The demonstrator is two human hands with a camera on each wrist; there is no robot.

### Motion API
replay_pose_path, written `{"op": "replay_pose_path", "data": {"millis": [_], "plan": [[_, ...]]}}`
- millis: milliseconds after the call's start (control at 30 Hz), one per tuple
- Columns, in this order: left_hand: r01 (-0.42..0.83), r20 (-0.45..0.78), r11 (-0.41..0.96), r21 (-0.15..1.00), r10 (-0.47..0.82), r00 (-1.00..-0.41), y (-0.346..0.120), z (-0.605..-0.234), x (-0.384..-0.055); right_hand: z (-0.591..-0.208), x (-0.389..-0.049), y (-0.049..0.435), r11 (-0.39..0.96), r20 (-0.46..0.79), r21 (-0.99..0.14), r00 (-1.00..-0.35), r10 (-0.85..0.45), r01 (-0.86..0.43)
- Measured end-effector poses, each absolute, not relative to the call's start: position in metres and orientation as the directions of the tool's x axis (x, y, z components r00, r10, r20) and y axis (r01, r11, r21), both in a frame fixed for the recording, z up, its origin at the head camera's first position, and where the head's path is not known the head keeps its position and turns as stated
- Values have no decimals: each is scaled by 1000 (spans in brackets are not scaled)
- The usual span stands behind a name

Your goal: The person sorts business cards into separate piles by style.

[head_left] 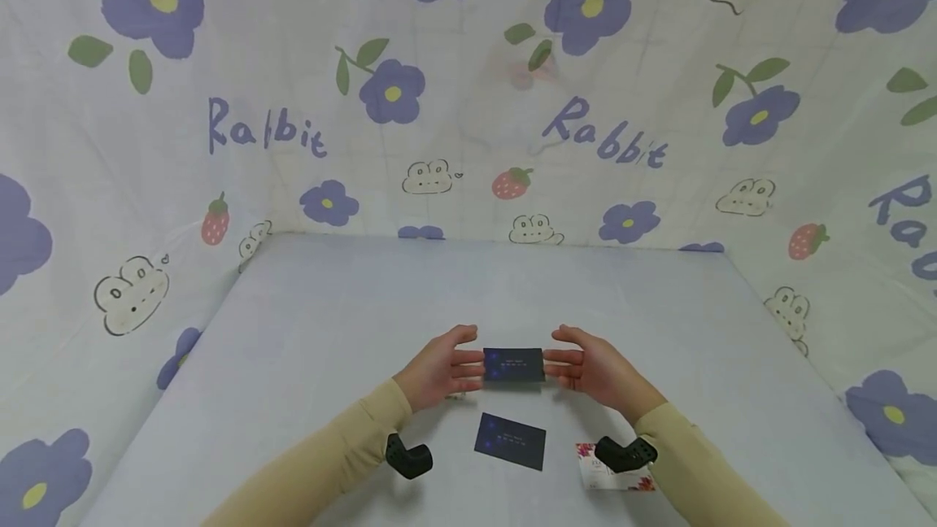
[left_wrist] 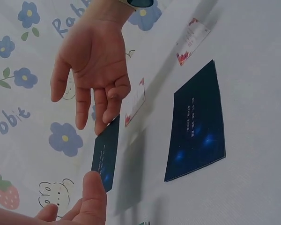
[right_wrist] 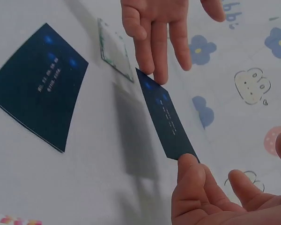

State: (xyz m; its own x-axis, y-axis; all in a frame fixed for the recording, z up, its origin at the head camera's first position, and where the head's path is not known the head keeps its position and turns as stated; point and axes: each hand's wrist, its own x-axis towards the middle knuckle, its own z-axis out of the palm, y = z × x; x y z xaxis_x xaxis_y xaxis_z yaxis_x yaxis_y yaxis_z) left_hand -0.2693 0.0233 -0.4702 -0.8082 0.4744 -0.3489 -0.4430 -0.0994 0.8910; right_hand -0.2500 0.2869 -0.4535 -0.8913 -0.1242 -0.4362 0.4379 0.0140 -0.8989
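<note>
A dark blue card with small pale print hangs just above the table, bridged between both hands, its shadow beneath it. My left hand touches its left end with extended fingertips, thumb raised apart. At the opposite end, the fingertips of my right hand press the edge, that thumb also away from the card. A second dark blue card lies flat on the table, nearer to me. White cards with red flowers lie on the right side. A white card with green edging lies by the left hand, mostly hidden in the head view.
The pale tabletop is enclosed by a white curtain printed with purple flowers, rabbits and strawberries. Black wrist devices sit on both forearms; the right one partly covers a flowered card.
</note>
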Motion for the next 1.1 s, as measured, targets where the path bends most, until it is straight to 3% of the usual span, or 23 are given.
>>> {"op": "replay_pose_path", "data": {"millis": [267,1100], "plan": [[-449,-357,-93,889,473,-805,17,-470,-261,-452,-236,286,33,-419,-907,-892,-169,420],[-446,-362,-69,892,481,-799,17,-481,-257,-464,-230,278,79,-450,-893,-886,-113,444]]}}
